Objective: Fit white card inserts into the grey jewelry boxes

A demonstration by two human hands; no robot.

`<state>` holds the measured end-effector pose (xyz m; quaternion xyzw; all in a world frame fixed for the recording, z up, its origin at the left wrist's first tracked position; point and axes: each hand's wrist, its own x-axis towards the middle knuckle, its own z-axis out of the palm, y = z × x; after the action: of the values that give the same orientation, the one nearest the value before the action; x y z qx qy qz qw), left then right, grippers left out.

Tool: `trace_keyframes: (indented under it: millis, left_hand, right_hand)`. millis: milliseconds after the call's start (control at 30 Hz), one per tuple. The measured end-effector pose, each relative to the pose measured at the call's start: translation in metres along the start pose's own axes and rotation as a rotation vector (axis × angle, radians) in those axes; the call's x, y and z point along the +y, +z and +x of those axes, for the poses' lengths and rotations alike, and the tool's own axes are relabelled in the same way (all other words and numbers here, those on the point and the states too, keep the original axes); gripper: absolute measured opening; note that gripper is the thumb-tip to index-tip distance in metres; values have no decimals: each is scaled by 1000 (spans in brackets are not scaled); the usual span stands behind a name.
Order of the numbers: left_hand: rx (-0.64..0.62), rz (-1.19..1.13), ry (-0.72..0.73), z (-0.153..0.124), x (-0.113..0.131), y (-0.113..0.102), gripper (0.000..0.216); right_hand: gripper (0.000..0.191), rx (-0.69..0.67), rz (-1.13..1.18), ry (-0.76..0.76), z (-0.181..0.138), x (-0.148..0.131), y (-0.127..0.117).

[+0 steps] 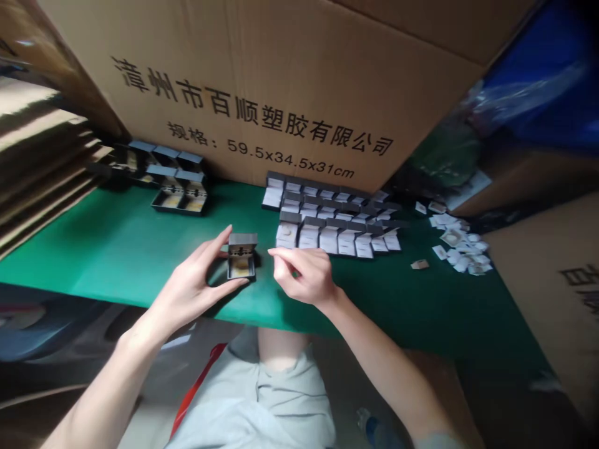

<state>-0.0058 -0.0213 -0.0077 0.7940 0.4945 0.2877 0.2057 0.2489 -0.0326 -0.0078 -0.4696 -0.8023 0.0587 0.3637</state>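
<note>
Nearest, we logged the left hand [196,287] clasping a small grey box [242,257] between thumb and forefinger: thumb along the front lip, forefinger stretched up to the lid, other fingers curled beneath. The box sat on the green table [116,249] close to its near edge, lid raised upright at the back, open side facing the person, so its length ran away from the body. The right hand [304,274] hovered just beside it, thumb and forefinger pressed tip to tip and pointing left at the lid; whether they nipped something tiny we could not tell. A narrow gap lay between those tips and the box, nothing in it. The left hand was the one in contact.

Farther back right stood rows of open boxes [327,224] with pale inserts, and beyond them loose white inserts [456,246]. Back left we noted darker open boxes [173,184]. A printed carton [281,75] walled the rear.
</note>
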Motion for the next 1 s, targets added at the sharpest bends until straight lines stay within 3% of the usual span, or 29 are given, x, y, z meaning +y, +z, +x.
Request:
trace_keyframes:
  millis: [133, 233, 367, 500, 633, 767, 1000]
  left_hand:
    - [-6, 52, -37, 2, 0, -1, 89]
    - [-9, 69, -68, 2, -1, -1, 89]
    - [13, 74, -73, 3, -3, 1, 91]
    - [25, 73, -81, 5, -3, 1, 93]
    - [34, 76, -95, 7, -4, 3, 93]
    - [80, 18, -17, 8, -6, 6, 91]
    - [17, 100, -104, 9, 8, -2, 96]
  right_hand:
    - [34, 346, -191, 110, -30, 33, -48]
    - [35, 525, -428, 262, -64, 76, -91]
    - [41, 592, -673, 585, -114, 147, -152]
    - [57, 498, -788, 969, -152, 204, -195]
    - [68, 445, -753, 1141, -165, 234, -206]
    - [63, 402, -699, 1216, -167, 248, -207]
    - [55, 496, -694, 1105, -172, 245, -208]
